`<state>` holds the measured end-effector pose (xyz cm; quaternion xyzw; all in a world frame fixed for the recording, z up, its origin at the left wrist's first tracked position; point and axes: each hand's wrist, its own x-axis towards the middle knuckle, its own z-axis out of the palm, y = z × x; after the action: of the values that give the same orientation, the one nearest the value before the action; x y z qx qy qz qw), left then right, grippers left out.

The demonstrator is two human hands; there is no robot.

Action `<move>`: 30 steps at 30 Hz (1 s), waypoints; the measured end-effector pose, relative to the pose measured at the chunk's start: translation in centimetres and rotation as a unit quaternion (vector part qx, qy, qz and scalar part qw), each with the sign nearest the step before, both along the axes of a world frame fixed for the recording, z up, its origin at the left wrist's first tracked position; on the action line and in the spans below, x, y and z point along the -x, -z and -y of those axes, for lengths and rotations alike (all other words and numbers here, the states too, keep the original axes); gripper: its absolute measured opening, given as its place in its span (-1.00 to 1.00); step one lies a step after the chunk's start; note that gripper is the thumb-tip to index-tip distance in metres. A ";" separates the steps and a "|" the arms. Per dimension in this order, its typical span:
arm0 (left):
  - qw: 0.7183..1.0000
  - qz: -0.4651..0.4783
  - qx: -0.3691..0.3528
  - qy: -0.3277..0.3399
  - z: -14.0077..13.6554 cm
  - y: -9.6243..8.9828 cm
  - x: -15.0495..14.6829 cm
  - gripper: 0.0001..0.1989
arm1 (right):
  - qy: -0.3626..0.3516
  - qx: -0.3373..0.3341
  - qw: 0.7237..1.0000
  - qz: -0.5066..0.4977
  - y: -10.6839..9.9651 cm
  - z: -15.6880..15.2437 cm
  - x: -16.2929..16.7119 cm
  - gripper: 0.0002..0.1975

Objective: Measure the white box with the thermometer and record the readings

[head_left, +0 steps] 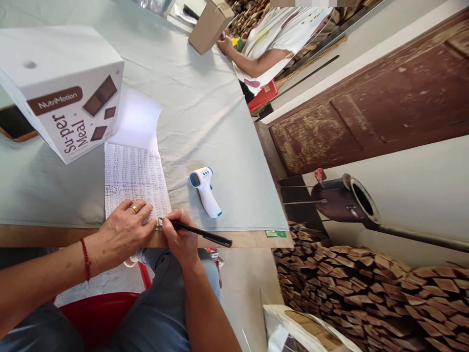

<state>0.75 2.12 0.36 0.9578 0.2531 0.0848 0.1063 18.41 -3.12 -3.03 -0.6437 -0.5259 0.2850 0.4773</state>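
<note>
My right hand [181,239] is closed round a black pen [205,234], its tip down at the lower right corner of a handwritten sheet of paper [135,171]. Flat on the lower edge of that sheet rests my left hand [128,222], fingers stretched out, a ring on one finger. Dense rows of small writing cover the paper, and one spot at its left is circled. To the right of the sheet lies a white and blue infrared thermometer [207,190]. A white NutriMotion box [69,88] stands beyond the paper on the left, partly over its far end.
A dark-screened device [16,122] lies behind the white box. Across the table, another person [271,49] sits near a brown cardboard box [210,27]. Stacked firewood [366,293] and a metal stove [340,198] are to the right. The table's front edge [238,238] is close to my hands.
</note>
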 end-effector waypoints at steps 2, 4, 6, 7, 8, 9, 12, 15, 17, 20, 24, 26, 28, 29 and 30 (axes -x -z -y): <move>1.000 -0.004 0.001 -0.001 0.0 0.0 0.0 -0.70 | 0.000 0.002 1.000 0.001 0.0 0.0 0.0 -0.85; 1.000 -0.009 0.002 -0.001 0.0 -0.1 0.0 -0.70 | -0.002 0.002 1.000 0.002 0.1 0.1 -0.1 -0.85; 1.000 -0.019 0.006 0.000 -0.1 -0.2 0.0 -0.70 | -0.007 -0.007 1.000 0.007 0.3 0.1 -0.2 -0.85; 1.000 -0.026 0.008 0.003 -0.1 -0.2 0.0 -0.70 | -0.006 -0.018 1.000 0.010 0.3 0.1 -0.2 -0.85; 0.999 -0.032 0.011 0.005 -0.1 -0.2 0.0 -0.71 | -0.005 -0.029 0.999 0.013 0.4 0.1 -0.2 -0.86; 0.999 -0.037 0.014 0.006 -0.1 -0.3 0.0 -0.71 | -0.001 -0.039 0.999 0.016 0.4 0.1 -0.2 -0.86; 0.999 -0.039 0.017 0.005 0.0 -0.4 0.0 -0.75 | 0.001 -0.052 0.998 0.027 0.5 0.0 -0.2 -0.86; 0.999 -0.035 0.016 0.000 0.0 -0.4 0.0 -0.76 | -0.006 -0.055 0.998 0.038 0.5 0.0 -0.2 -0.85; 0.999 -0.038 0.014 0.000 0.0 -0.4 0.0 -0.76 | -0.004 -0.062 0.997 0.044 0.6 0.0 -0.3 -0.86; 0.999 -0.040 0.009 0.002 -0.1 -0.4 -0.1 -0.77 | -0.002 -0.067 0.997 0.049 0.6 0.1 -0.3 -0.86; 0.999 -0.040 0.008 0.004 -0.1 -0.4 -0.1 -0.76 | -0.003 -0.060 0.997 0.048 0.6 0.0 -0.3 -0.85; 0.999 -0.038 0.006 0.004 -0.1 -0.3 0.0 -0.76 | 0.001 -0.065 0.997 0.048 0.6 0.0 -0.3 -0.86; 0.999 -0.033 0.004 0.006 -0.1 -0.2 0.0 -0.76 | 0.002 -0.067 0.997 0.049 0.6 0.1 -0.3 -0.86; 0.999 -0.032 0.003 0.006 -0.1 -0.1 0.0 -0.76 | 0.001 -0.066 0.997 0.050 0.7 0.1 -0.4 -0.86; 1.000 -0.030 0.002 0.005 -0.1 -0.1 0.0 -0.77 | 0.002 -0.065 0.997 0.050 0.8 0.1 -0.4 -0.85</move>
<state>0.76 2.18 0.47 0.9611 0.2511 0.0548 0.1010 18.79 -3.22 -3.80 -0.6258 -0.5649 0.2169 0.4922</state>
